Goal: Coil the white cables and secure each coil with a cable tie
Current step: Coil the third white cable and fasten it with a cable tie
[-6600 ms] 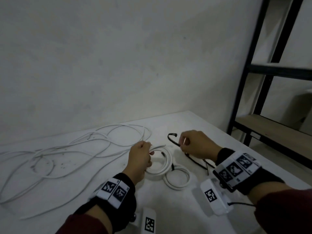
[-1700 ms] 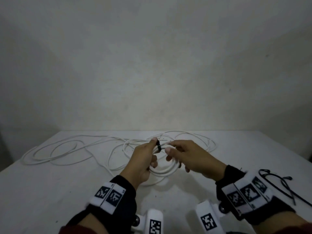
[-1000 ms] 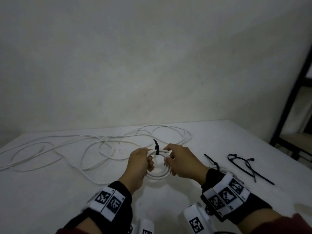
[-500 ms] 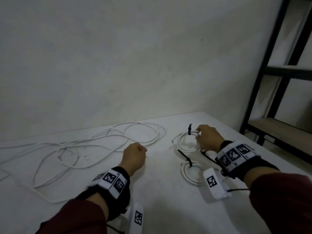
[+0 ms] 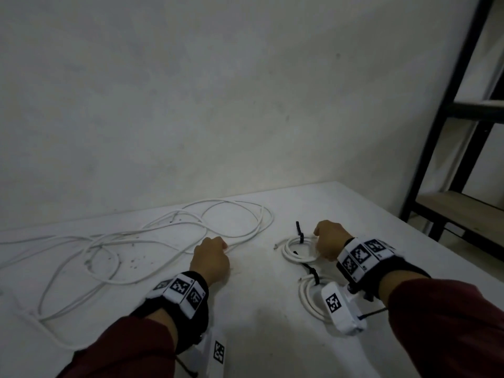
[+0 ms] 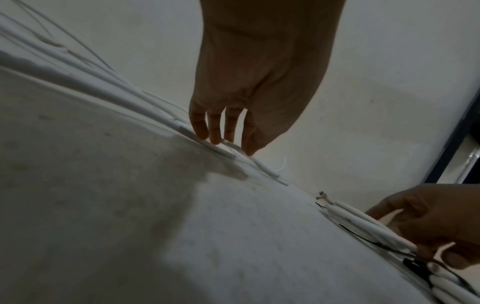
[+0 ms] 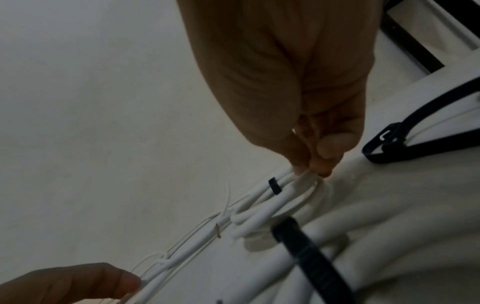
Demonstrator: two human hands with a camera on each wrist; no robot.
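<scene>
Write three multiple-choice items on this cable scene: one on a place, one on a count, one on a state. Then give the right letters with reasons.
1. Where does the loose white cable lie on the table?
A. On the person's left side
B. On the shelf
C. Under the right wrist

2. How many tied coils lie on the table?
A. None
B. Two
C. Five

3. What is the right hand doing?
A. Lying flat and idle
B. Pinching the far coil
C. Holding scissors

Answers:
1 A, the head view shows the tangle spread out beyond the left hand.
2 B, the far coil and the near coil each carry a black cable tie.
3 B, the right wrist view shows its fingers closed on the coil's strands.
</scene>
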